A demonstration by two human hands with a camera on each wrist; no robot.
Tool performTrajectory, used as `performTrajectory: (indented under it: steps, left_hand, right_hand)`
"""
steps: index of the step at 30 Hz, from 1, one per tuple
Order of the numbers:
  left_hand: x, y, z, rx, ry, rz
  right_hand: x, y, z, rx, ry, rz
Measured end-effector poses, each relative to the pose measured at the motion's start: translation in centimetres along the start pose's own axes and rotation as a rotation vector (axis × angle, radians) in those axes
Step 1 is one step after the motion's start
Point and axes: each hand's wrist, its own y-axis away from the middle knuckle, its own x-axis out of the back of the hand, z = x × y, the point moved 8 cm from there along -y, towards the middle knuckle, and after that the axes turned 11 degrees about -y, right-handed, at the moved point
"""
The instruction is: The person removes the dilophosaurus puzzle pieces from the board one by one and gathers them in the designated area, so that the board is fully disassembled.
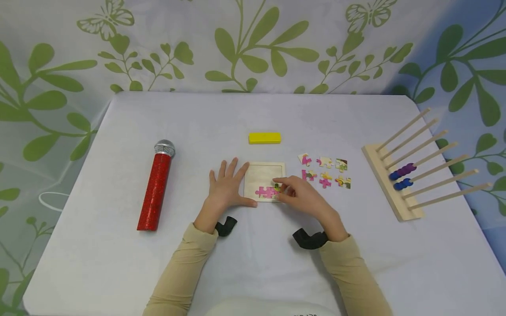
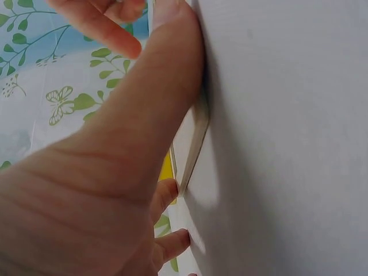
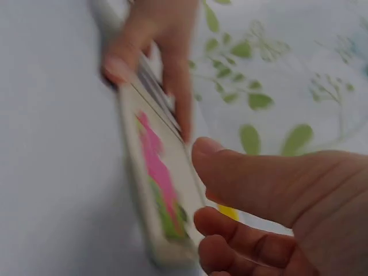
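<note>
A small square wooden puzzle board [image 1: 258, 175] lies flat near the middle of the table. Joined pink puzzle pieces [image 1: 267, 192] sit along its near edge, with green at the right end, as the right wrist view also shows. My left hand [image 1: 225, 188] is spread at the board's left side, its thumb along the near left corner and its index finger by the far left corner. Over the board's right side is my right hand [image 1: 300, 193], thumb and bent fingers around the near right corner. In the right wrist view its thumb and fingertips [image 3: 207, 144] are apart, nothing between them.
Several loose puzzle pieces [image 1: 326, 180] lie in two rows right of the board. Beyond it is a yellow block [image 1: 264, 138]. A red microphone [image 1: 156, 188] lies at left; a wooden peg rack [image 1: 391, 184] with blue and purple beads stands at right.
</note>
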Motion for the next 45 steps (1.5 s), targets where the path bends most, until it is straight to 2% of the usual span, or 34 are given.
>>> performTrajectory:
  steps: [4,10,16,29,33,37,41,45]
  left_hand:
    - [-0.1,0.0,-0.1,-0.003,-0.008,0.000]
    - [-0.1,-0.1,-0.1,-0.007,-0.003,0.002]
    - [0.0,-0.2,0.0,-0.004,-0.010,-0.002]
    - [0.0,-0.1,0.0,-0.008,-0.001,0.005]
    - [-0.1,-0.1,0.0,-0.014,0.000,0.005]
    - [-0.1,-0.1,0.1,-0.014,0.007,0.004]
    - [-0.1,-0.1,0.1,-0.008,0.008,-0.014]
    - [-0.2,-0.1,0.1,-0.001,0.010,-0.024]
  right_hand:
    - [-1.8,-0.6,-0.8,0.002,0.089,0.011]
    - [-2.2,-0.7,-0.8,-0.005,0.138,0.067]
    - [-2.0,-0.7,-0.9,0.022,0.123,0.107]
    - [-1.5,-0.9,-0.6,0.000,0.090,0.129]
    - [0.0,0.1,0.1,-0.034,0.006,0.114]
    - [3.1,2.3,1.9,-0.076,-0.063,0.134]
    - [6.2,4.9,4.7,-0.127,-0.070,0.173]
    - [7.5,6.6,6.8,-0.178,-0.055,0.170]
